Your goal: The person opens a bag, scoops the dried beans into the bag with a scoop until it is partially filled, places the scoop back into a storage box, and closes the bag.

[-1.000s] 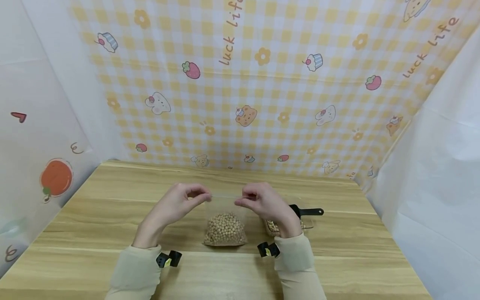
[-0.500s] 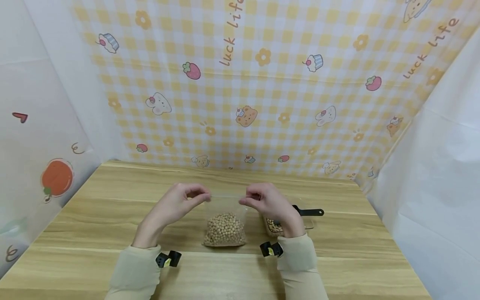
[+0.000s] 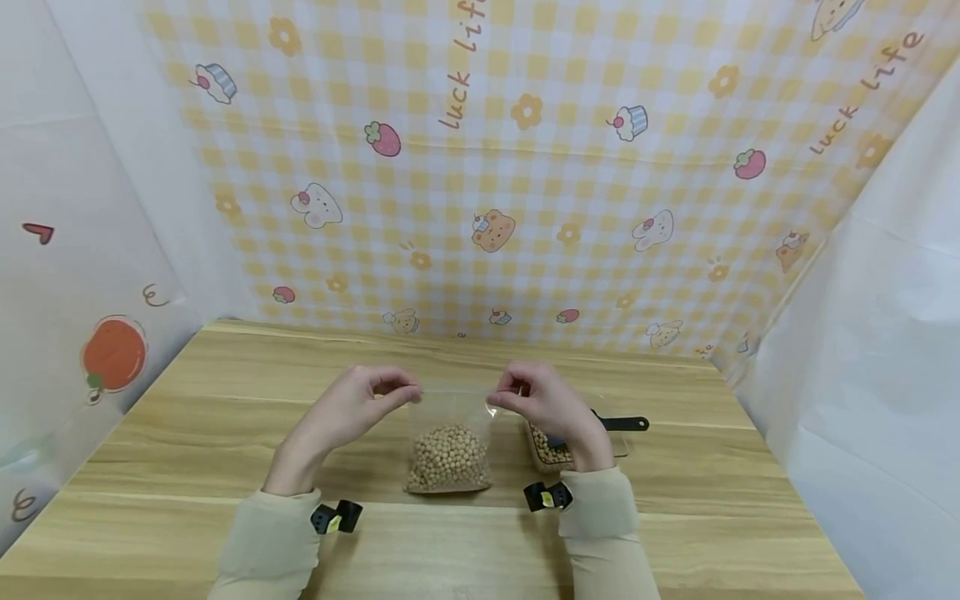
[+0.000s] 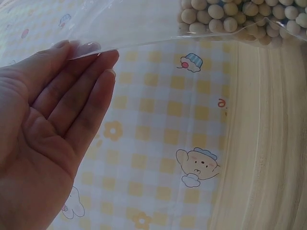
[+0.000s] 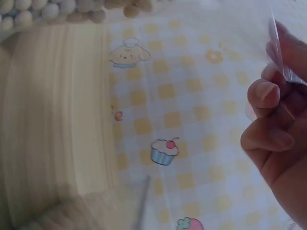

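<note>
A clear zip bag (image 3: 450, 408), its lower half filled with round beige beans (image 3: 448, 458), stands upright between the two hands. My left hand (image 3: 365, 406) pinches the bag's top left corner between thumb and fingers; the left wrist view shows that hand (image 4: 57, 110) with the clear plastic at its fingertips. At the top right corner my right hand (image 3: 546, 407) pinches the bag's edge. In the right wrist view its fingers (image 5: 264, 93) are curled beside the plastic. The bag's top edge is stretched straight across.
Right of the bag, partly behind the right hand, sits a clear container (image 3: 542, 454) of the same beans. A black-handled scoop (image 3: 626, 423) lies in it, handle to the right. The wooden table (image 3: 225, 417) meets a checked cloth (image 3: 420, 208) at the back.
My right hand has moved right along the bag's top edge to its right corner. The left hand has stayed at its corner.
</note>
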The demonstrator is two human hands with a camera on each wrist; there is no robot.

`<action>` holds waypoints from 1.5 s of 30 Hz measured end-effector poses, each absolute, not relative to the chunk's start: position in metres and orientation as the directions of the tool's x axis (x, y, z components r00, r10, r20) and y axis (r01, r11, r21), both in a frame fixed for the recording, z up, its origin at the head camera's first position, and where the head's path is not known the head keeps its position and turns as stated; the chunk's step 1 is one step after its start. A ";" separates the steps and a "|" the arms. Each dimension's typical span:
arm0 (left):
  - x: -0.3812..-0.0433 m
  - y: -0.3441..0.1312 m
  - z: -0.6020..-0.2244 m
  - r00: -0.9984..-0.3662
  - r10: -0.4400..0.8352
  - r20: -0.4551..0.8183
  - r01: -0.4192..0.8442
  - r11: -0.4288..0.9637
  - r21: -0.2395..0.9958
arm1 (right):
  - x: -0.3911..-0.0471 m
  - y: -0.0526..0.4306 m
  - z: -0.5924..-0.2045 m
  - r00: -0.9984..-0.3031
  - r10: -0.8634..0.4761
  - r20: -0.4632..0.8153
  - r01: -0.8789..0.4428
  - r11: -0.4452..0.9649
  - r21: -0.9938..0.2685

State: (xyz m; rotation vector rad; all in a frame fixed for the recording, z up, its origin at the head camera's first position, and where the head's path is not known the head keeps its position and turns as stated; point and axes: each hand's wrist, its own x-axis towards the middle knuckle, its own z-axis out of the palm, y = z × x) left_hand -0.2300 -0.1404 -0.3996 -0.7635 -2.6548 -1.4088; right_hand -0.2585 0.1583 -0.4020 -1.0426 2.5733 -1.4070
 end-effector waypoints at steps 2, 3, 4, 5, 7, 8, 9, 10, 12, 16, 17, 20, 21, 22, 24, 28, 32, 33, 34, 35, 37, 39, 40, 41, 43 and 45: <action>-0.230 -0.141 -0.399 -0.879 0.402 0.258 0.439 0.467 0.768 | -0.259 0.157 -0.403 -0.769 -0.572 0.284 -0.537 0.339 -0.773; -0.230 -0.141 -0.399 -0.878 0.402 0.258 0.439 0.466 0.768 | -0.257 0.155 -0.401 -0.767 -0.573 0.287 -0.537 0.330 -0.776; -0.230 -0.141 -0.399 -0.879 0.401 0.256 0.437 0.465 0.770 | -0.254 0.154 -0.397 -0.766 -0.574 0.288 -0.536 0.324 -0.780; -0.230 -0.141 -0.399 -0.881 0.400 0.253 0.433 0.465 0.772 | -0.251 0.153 -0.392 -0.766 -0.575 0.286 -0.534 0.322 -0.782; -0.230 -0.141 -0.399 -0.883 0.398 0.248 0.427 0.464 0.776 | -0.245 0.150 -0.384 -0.777 -0.572 0.261 -0.513 0.337 -0.789; -0.230 -0.141 -0.399 -0.884 0.398 0.246 0.426 0.465 0.776 | -0.242 0.150 -0.379 -0.786 -0.569 0.242 -0.498 0.351 -0.793; -0.230 -0.141 -0.399 -0.884 0.398 0.245 0.425 0.465 0.777 | -0.240 0.150 -0.376 -0.793 -0.566 0.226 -0.485 0.360 -0.797; -0.230 -0.142 -0.399 -0.885 0.397 0.245 0.424 0.465 0.777 | -0.240 0.151 -0.375 -0.803 -0.559 0.206 -0.465 0.372 -0.804; -0.231 -0.142 -0.399 -0.885 0.396 0.246 0.425 0.466 0.776 | -0.241 0.153 -0.376 -0.821 -0.543 0.176 -0.432 0.389 -0.813; -0.232 -0.142 -0.400 -0.882 0.397 0.254 0.432 0.466 0.772 | -0.241 0.156 -0.378 -0.828 -0.530 0.183 -0.424 0.378 -0.823; -0.232 -0.142 -0.400 -0.882 0.397 0.255 0.433 0.468 0.770 | -0.242 0.156 -0.379 -0.822 -0.535 0.196 -0.435 0.367 -0.822; -0.232 -0.142 -0.401 -0.881 0.397 0.258 0.437 0.472 0.766 | -0.243 0.155 -0.381 -0.806 -0.548 0.222 -0.459 0.343 -0.820; -0.232 -0.142 -0.401 -0.881 0.396 0.257 0.436 0.472 0.766 | -0.243 0.155 -0.381 -0.805 -0.549 0.223 -0.459 0.340 -0.821; -0.232 -0.143 -0.401 -0.882 0.395 0.256 0.434 0.471 0.768 | -0.244 0.155 -0.383 -0.806 -0.549 0.222 -0.458 0.342 -0.821; -0.232 -0.143 -0.401 -0.882 0.395 0.255 0.433 0.469 0.770 | -0.247 0.157 -0.387 -0.814 -0.544 0.205 -0.442 0.351 -0.826; -0.232 -0.143 -0.401 -0.884 0.395 0.250 0.427 0.465 0.776 | -0.255 0.164 -0.396 -0.832 -0.533 0.154 -0.401 0.386 -0.831; -0.232 -0.143 -0.400 -0.886 0.396 0.242 0.420 0.461 0.782 | -0.258 0.170 -0.399 -0.829 -0.542 0.142 -0.401 0.397 -0.825; -0.231 -0.143 -0.400 -0.886 0.396 0.240 0.418 0.460 0.783 | -0.258 0.171 -0.399 -0.823 -0.548 0.148 -0.411 0.396 -0.821; -0.231 -0.143 -0.400 -0.886 0.396 0.240 0.418 0.460 0.783 | -0.258 0.171 -0.399 -0.815 -0.557 0.159 -0.429 0.395 -0.813; -0.231 -0.143 -0.400 -0.886 0.396 0.240 0.417 0.459 0.784 | -0.257 0.172 -0.398 -0.806 -0.567 0.169 -0.445 0.393 -0.804; -0.230 -0.143 -0.399 -0.887 0.396 0.239 0.417 0.460 0.784 | -0.257 0.171 -0.398 -0.786 -0.588 0.191 -0.477 0.381 -0.792; -0.230 -0.143 -0.399 -0.890 0.391 0.236 0.411 0.462 0.786 | -0.257 0.171 -0.398 -0.774 -0.597 0.210 -0.502 0.378 -0.778; -0.231 -0.143 -0.399 -0.892 0.386 0.234 0.407 0.465 0.786 | -0.257 0.170 -0.398 -0.775 -0.595 0.214 -0.506 0.381 -0.774; -0.231 -0.143 -0.400 -0.896 0.380 0.232 0.402 0.469 0.786 | -0.258 0.169 -0.399 -0.778 -0.590 0.216 -0.507 0.386 -0.771; -0.232 -0.142 -0.401 -0.903 0.365 0.227 0.391 0.478 0.787 | -0.259 0.168 -0.400 -0.793 -0.572 0.212 -0.496 0.402 -0.769; -0.233 -0.141 -0.402 -0.911 0.347 0.224 0.379 0.485 0.788 | -0.259 0.167 -0.400 -0.811 -0.549 0.202 -0.477 0.423 -0.770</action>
